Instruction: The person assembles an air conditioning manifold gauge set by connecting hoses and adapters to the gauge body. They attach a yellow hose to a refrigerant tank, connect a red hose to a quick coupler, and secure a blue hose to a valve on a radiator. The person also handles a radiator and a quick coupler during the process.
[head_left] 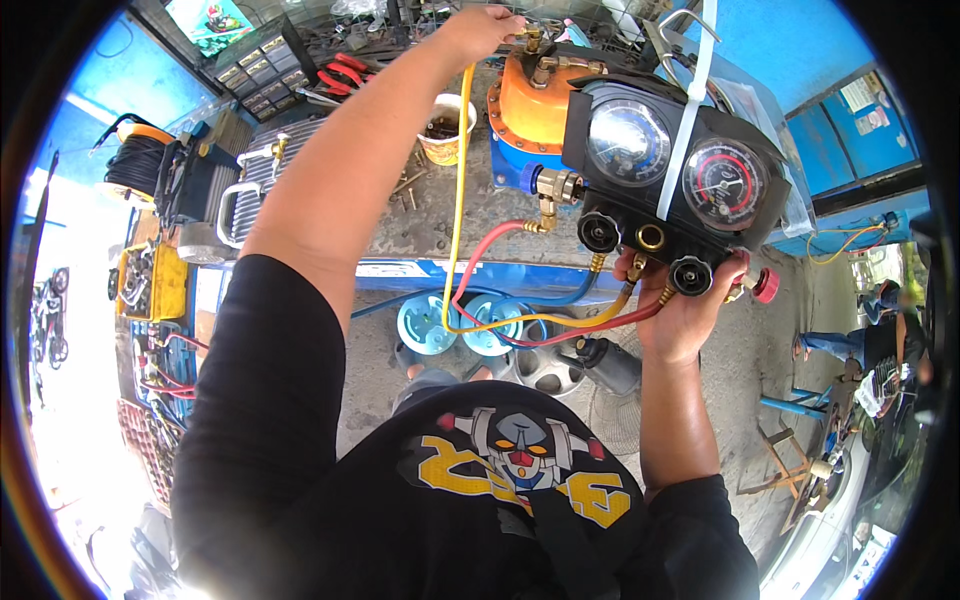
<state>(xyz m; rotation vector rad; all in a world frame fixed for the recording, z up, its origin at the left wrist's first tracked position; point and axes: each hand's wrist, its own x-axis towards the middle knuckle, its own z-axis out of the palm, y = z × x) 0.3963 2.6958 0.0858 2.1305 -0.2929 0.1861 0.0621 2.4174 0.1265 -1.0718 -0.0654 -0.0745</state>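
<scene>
Overhead fisheye view of a workshop: person in black tee, both arms reaching fwd over a grey work surface (390, 240). R grip (690, 305) is clasped round the lower edge of a black gauge set (672, 165), palm below and thumb up by the R side, so the set sits directly above the grip, tilted, in front of the tank. It has 2 round dials side by side, black knobs (691, 275) along the bottom, a white strap across the middle. Yellow hose (461, 180), red hose (480, 250) and blue hose (560, 298) loop off it to the L. L grip (487, 32) is stretched to the far side, fingers curled at a brass fitting (533, 40) atop an orange-and-blue tank (535, 100); the yellow hose runs up to just below that grip. Fingertips are small & partly hidden, so can't tell if they're clenched on the fitting or hose end. Btwn L forearm and tank, w/ the yellow hose crossing in front, stands a pale bucket (440, 150); red-handled pliers (345, 73) lie beyond the forearm, near a drawer unit (262, 78).
</scene>
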